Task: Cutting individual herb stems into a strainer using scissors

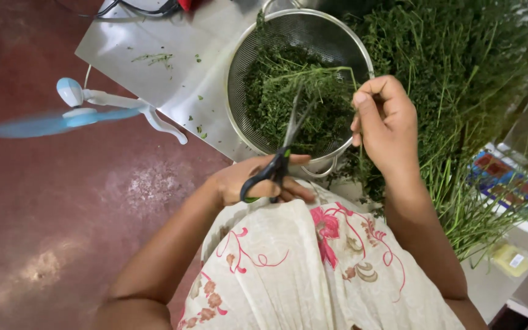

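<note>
My left hand (pixel 245 180) grips black-handled scissors (pixel 279 162), whose blades point up over a round metal mesh strainer (pixel 245 55) partly filled with chopped green herbs (pixel 288 91). My right hand (pixel 383 119) pinches a small bunch of green herb stems (pixel 328 74) and holds it level over the strainer, just above the scissor tips. The blades are slightly apart beside the stems.
A big heap of uncut green herbs (pixel 459 55) lies at the right. The strainer rests on a steel sheet (pixel 154 36) on a red floor (pixel 44 214). A small blue and white fan (pixel 84 107) spins at the left. A colourful packet (pixel 514 189) lies at the right edge.
</note>
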